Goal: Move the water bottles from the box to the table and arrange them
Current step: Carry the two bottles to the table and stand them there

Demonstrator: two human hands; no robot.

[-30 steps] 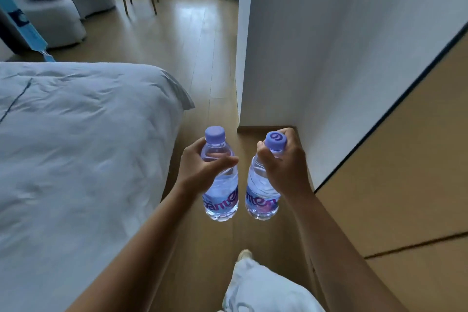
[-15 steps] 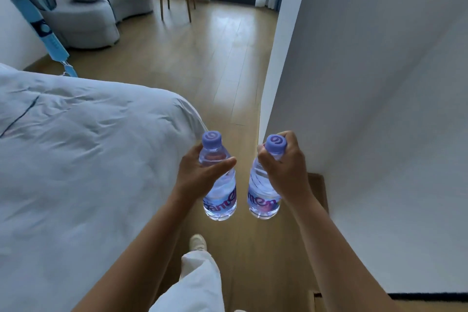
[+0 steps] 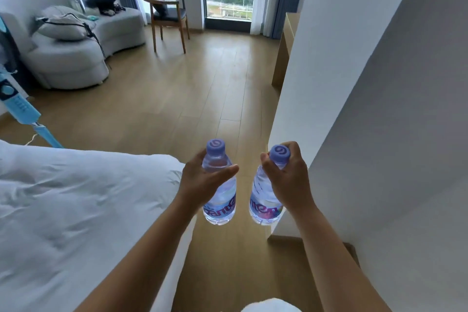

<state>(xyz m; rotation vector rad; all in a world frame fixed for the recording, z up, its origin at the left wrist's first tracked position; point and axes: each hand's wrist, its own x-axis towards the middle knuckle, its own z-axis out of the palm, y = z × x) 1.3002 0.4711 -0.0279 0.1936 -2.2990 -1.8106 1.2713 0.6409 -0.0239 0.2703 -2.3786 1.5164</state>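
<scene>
I carry two clear water bottles with purple caps, upright, side by side above the wooden floor. My left hand (image 3: 202,185) is wrapped around the neck and shoulder of the left bottle (image 3: 222,208). My right hand (image 3: 288,182) grips the right bottle (image 3: 263,208) just under its cap. Both bottles carry a purple label near the base. A light wooden table (image 3: 285,40) shows partly behind the white wall corner at the right. The box is out of view.
A bed with a white duvet (image 3: 76,210) fills the left. A white wall (image 3: 354,109) runs along the right, leaving a floor passage between. Ahead stand a grey sofa (image 3: 76,58), a wooden chair (image 3: 167,12) and a window.
The view has lifted and moved forward along the passage between bed and wall; the sofa, chair and window now show fully. Both hands keep the same hold on the bottles.
</scene>
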